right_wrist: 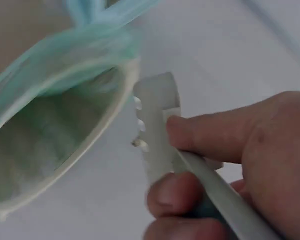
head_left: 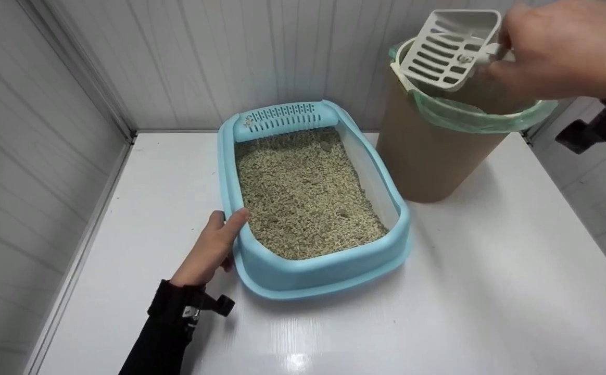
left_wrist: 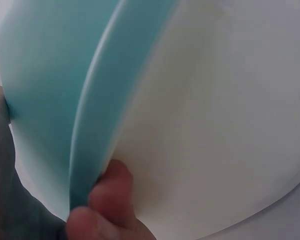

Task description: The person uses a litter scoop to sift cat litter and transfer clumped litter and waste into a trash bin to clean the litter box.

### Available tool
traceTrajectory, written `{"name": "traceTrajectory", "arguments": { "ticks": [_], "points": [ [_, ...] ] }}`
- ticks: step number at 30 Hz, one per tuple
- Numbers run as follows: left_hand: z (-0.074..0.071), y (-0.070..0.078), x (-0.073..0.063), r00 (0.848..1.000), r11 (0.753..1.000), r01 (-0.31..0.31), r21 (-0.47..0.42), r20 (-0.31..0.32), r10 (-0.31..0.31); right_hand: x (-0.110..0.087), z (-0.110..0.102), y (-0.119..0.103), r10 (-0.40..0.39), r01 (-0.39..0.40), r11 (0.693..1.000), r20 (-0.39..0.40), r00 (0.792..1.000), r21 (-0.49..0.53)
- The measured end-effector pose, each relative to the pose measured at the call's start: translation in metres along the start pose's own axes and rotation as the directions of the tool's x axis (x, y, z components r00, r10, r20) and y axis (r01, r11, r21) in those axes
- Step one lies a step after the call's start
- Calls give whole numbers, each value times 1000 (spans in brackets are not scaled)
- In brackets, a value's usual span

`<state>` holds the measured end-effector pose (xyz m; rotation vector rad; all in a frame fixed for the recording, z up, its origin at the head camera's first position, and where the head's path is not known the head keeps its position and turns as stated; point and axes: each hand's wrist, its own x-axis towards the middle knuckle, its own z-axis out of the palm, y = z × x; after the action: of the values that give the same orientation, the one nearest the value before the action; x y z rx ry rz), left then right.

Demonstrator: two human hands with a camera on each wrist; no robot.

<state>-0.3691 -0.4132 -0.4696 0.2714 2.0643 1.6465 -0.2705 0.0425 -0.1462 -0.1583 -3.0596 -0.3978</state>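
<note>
A light blue litter box (head_left: 324,263) filled with greenish-tan litter (head_left: 303,192) stands on the white surface. My left hand (head_left: 212,247) grips its left rim, thumb on top and fingers below; the left wrist view shows fingertips (left_wrist: 112,192) curled under the blue edge. My right hand (head_left: 558,52) holds a pale slotted litter scoop (head_left: 438,49) by its handle, above the mouth of a brown bin (head_left: 433,151). The scoop is tilted, and a small crumb (right_wrist: 136,143) clings near its slots in the right wrist view.
A green bag (head_left: 469,119) lines the bin and folds over its cream rim, just right of the litter box. Ribbed grey walls (head_left: 199,62) close off the back and sides of the white table (head_left: 167,172).
</note>
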Motion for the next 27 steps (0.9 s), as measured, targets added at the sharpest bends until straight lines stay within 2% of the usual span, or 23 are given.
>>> {"name": "traceTrajectory", "arguments": {
  "ticks": [1, 3, 5, 7, 10, 13, 15, 18, 20, 23, 24, 25, 27],
  "points": [
    [2, 0, 2, 1000, 1000, -1, -3, 12, 1, 1, -2, -8, 12, -11, 1000, 78, 997, -9],
    [4, 1, 5, 1000, 1000, -3, -2, 24, 3, 3, -1, -28, -32, 35, 999, 136, 990, -15],
    [4, 3, 6, 1000, 1000, -6, 3, 15, 6, 7, 0, -59, -90, 93, 996, 225, 970, 0],
    [3, 4, 7, 1000, 1000, -6, 7, -8, 6, 14, 4, -95, -143, 143, 989, 320, 936, 24],
    [3, 4, 7, 1000, 1000, -1, 2, -19, 1, 31, 18, -147, -167, 161, 985, 496, 852, 56],
    [6, 4, 7, 1000, 1000, -5, -16, -13, 4, 53, 43, -178, -154, 136, 988, 617, 771, 76],
    [9, 4, 5, 1000, 1000, -7, -27, -20, 6, 69, 60, -186, -153, 127, 988, 680, 717, 90],
    [13, 6, 4, 1000, 999, -7, -36, -25, 6, 86, 81, -188, -192, 191, 978, 741, 643, 88],
    [16, 8, 3, 1000, 999, -7, -34, -21, 6, 95, 93, -185, -233, 250, 963, 763, 603, 97],
    [18, 10, 1, 1000, 1000, -11, -28, -19, 11, 107, 114, -184, -319, 429, 901, 780, 538, 72],
    [19, 11, 0, 1000, 1000, -12, -27, -21, 12, 111, 122, -185, -335, 486, 873, 785, 522, 49],
    [19, 11, -1, 1000, 1000, -12, -24, -25, 11, 115, 132, -186, -354, 555, 832, 787, 505, 18],
    [21, 11, -2, 999, 1000, -12, -20, -32, 11, 123, 151, -191, -368, 628, 778, 787, 496, -32]
  ]
}}
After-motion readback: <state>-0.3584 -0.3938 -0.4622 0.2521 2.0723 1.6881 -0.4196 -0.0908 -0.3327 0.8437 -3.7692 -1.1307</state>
